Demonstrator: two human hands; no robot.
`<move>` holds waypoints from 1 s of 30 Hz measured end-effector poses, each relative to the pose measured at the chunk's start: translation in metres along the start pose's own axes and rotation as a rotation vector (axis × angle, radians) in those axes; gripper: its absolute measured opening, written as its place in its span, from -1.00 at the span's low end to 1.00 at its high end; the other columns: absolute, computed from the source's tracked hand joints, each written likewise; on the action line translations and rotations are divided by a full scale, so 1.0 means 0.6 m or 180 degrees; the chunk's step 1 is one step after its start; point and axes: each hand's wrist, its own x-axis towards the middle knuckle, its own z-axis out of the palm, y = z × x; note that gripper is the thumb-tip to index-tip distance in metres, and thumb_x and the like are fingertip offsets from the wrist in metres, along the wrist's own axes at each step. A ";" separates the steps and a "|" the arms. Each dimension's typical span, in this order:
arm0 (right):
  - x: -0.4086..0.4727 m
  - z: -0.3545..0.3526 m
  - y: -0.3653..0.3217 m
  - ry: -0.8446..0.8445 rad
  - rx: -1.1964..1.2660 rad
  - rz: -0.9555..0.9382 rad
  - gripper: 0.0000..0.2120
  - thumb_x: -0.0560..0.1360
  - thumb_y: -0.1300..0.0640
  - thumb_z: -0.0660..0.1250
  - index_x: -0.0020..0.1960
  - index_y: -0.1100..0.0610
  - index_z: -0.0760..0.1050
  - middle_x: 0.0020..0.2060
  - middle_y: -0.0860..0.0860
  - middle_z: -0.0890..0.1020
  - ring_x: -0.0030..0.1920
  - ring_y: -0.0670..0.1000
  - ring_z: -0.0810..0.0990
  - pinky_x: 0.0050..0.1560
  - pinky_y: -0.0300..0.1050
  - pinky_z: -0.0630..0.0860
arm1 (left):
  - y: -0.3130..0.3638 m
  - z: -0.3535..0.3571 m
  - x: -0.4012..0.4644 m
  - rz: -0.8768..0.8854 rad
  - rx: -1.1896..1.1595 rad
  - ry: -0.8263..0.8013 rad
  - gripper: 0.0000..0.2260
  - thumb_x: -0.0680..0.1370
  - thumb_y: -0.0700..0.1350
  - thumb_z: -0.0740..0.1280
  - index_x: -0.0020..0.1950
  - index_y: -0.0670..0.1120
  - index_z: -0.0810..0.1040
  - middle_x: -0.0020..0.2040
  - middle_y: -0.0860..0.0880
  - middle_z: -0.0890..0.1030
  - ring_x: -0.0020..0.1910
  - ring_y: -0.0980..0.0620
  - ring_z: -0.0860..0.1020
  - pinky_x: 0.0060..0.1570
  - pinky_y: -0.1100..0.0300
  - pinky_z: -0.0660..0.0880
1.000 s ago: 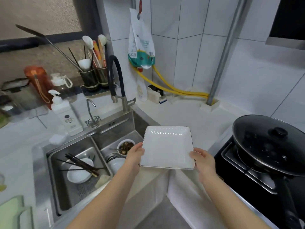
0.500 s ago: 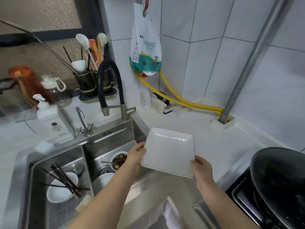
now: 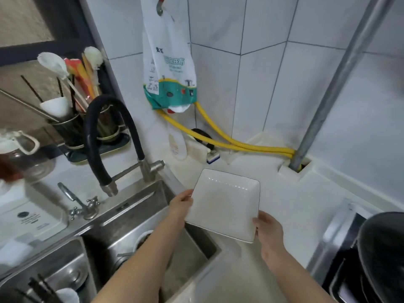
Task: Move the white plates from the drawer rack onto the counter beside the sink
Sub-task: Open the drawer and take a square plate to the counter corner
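Left hand (image 3: 181, 206) grips the left edge of a square white glazed plate (image 3: 227, 204), thumb on the rim, fingers curled under. Right hand (image 3: 267, 234) clamps the plate's near-right corner, thumb along the right edge, remaining fingers hidden beneath. Plate sits between the two hands, tilted slightly with its far edge higher, over the pale white counter (image 3: 284, 200) just to the right of the stainless steel sink (image 3: 135, 213); cannot tell whether its underside touches the counter. The plate's left near corner overhangs the sink's right rim. Left forearm crosses above the sink basin. Beyond the left hand: a steel tap with black flexible hose (image 3: 102, 138) arching over the basin, and a small chrome side tap (image 3: 80, 206) to its left. Behind those, dark utensil holders (image 3: 72, 132) with spoons and chopsticks. On the tiled wall, a hanging white-and-green plastic package (image 3: 169, 77); yellow corrugated hoses (image 3: 229, 141) run from under it to a grey metal pipe (image 3: 336, 84) in the corner. Black pan (image 3: 384, 254) at the right edge, well apart from the plate.
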 end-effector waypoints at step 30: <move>0.139 0.110 0.044 0.0653 0.0880 0.0690 -0.86 0.49 0.37 0.31 0.04 0.30 0.54 -0.09 0.14 0.62 -0.13 0.10 0.60 -0.01 -0.05 0.53 | 0.013 0.059 0.297 0.0043 0.0427 -0.0453 -0.74 0.48 -0.38 0.33 0.17 -0.28 0.59 0.14 -0.18 0.62 0.07 -0.04 0.56 0.19 0.18 0.43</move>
